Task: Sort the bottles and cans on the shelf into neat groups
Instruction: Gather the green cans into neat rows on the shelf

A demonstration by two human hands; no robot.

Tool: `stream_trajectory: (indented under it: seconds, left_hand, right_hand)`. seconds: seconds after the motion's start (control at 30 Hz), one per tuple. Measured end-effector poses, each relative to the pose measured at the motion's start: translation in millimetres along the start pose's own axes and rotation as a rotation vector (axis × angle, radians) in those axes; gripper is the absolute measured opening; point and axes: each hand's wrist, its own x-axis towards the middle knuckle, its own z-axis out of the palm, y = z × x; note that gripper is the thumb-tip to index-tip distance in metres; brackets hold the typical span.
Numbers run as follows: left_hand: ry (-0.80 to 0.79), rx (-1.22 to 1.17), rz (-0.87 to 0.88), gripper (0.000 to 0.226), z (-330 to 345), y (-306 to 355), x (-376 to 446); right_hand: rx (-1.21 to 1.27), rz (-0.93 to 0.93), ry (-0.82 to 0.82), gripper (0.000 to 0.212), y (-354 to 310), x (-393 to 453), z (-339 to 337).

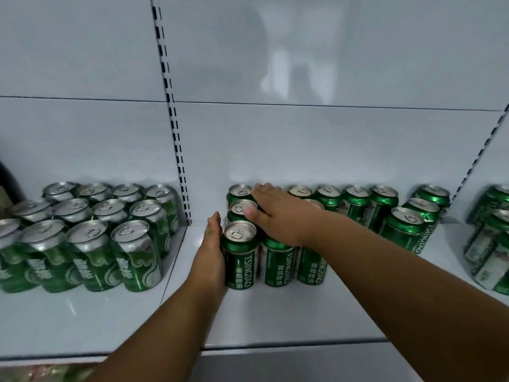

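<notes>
Hands first: we see our left hand [212, 252] stretched flat, fingers straight, its palm pressed against the left side of the front dark green Tsingtao can with a silver lid [240, 255]. Our right hand [278, 213] lies open and flat, palm down, over the tops of the cans just behind and to the right of that one, the thumb touching the lid of the second can in the column [242, 209]. Neither hand curls round anything.

Between our two hands stands a tight block of matching dark green cans, all upright on the white metal shelf [275, 312]: a column of three under the left edge of our right hand, and two more front cans [276, 261] just right of the one our left hand presses. Past our right forearm, a loose run of the same dark green cans [355, 201] stands along the back, with a few stepping forward toward the far right [405, 230].

Left of our left hand, beyond the slotted white upright [176, 150], a packed grid of lighter green cans with silver tops and pale swirl markings [91, 232] fills the neighbouring bay. At the far right edge, beyond another upright, we see more green cans [493, 244], partly cut off.
</notes>
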Motion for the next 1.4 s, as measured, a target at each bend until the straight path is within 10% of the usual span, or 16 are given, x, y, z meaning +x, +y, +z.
stream_trajectory:
  seconds: [1.4]
  left_hand:
    - [-0.159,-0.082,-0.111,0.048,-2,4,48]
  right_hand:
    - [-0.074,0.067,-0.143,0.075,5,51,16]
